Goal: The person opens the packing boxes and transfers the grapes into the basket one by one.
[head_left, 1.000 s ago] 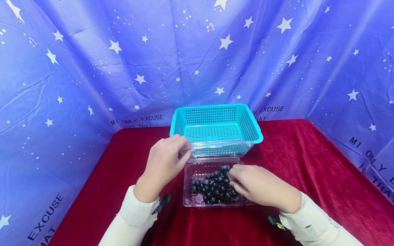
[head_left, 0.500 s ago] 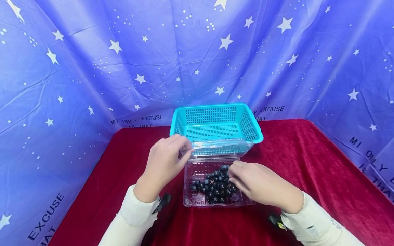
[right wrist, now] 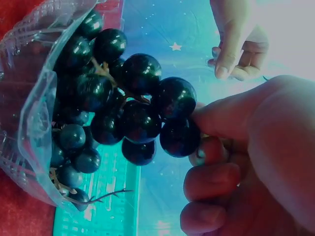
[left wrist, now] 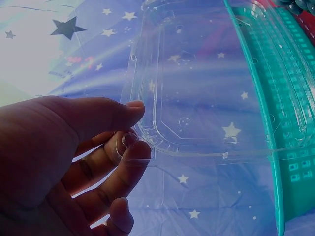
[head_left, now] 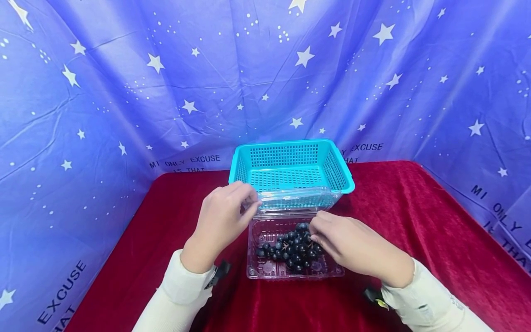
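Dark purple grapes [head_left: 290, 246] lie in a clear plastic clamshell box [head_left: 262, 271], with its lid [head_left: 298, 199] raised at the back. My left hand [head_left: 224, 214] pinches the lid's corner between thumb and fingers, as the left wrist view shows on the clear lid [left wrist: 197, 103]. At the box's right side, my right hand [head_left: 356, 246] holds the end of a grape bunch. In the right wrist view, thumb and fingers of the right hand [right wrist: 261, 142] pinch the outermost grapes of that bunch [right wrist: 140, 115], tilted up over the box's rim. Brown stems show among the grapes.
Directly behind the box stands a turquoise mesh basket [head_left: 348, 184], partly seen through the lid. A red velvet cloth [head_left: 415, 221] covers the table. Blue star-printed curtains [head_left: 249, 69] hang around the back and sides.
My right hand has moved slightly up and to the right, drawing the grape bunch with it. More of the box's floor shows at the front. My left hand and the lid have stayed put.
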Demonstrator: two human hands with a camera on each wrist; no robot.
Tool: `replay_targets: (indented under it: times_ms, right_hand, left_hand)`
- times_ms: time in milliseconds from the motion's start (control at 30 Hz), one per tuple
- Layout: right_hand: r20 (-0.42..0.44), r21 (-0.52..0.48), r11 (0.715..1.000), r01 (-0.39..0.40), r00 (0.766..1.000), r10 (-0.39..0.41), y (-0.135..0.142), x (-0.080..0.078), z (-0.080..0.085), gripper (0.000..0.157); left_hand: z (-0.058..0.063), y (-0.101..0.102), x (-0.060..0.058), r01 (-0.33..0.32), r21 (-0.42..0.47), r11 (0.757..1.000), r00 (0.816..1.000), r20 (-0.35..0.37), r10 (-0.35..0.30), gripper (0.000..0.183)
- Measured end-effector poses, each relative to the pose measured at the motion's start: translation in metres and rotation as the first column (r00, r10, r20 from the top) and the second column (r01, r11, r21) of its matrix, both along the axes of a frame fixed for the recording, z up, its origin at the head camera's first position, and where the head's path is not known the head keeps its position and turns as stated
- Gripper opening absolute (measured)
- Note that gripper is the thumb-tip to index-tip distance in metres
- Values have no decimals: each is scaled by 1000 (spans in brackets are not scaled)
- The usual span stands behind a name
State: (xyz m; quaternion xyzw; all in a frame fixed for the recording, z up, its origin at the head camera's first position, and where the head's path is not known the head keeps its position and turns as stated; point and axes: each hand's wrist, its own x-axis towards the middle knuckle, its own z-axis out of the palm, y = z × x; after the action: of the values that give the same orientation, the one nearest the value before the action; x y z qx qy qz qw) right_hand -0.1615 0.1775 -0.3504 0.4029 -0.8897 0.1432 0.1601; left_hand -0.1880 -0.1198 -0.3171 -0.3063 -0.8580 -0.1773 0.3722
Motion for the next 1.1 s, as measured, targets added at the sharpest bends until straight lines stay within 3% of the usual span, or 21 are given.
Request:
replay_targets:
  times_ms: [267, 1100]
  right_hand:
    - [-82, -22, 999, -25, 996, 24, 3, -2, 1, 19]
    - [-152, -111, 991, -70, 987, 53, 11, -4, 13, 22]
  left_hand:
    - [0, 0, 0, -3, -5, 1000, 1000, 4, 3, 17]
    - [0, -1, 0, 3, -2, 1000, 1000, 2, -3, 19]
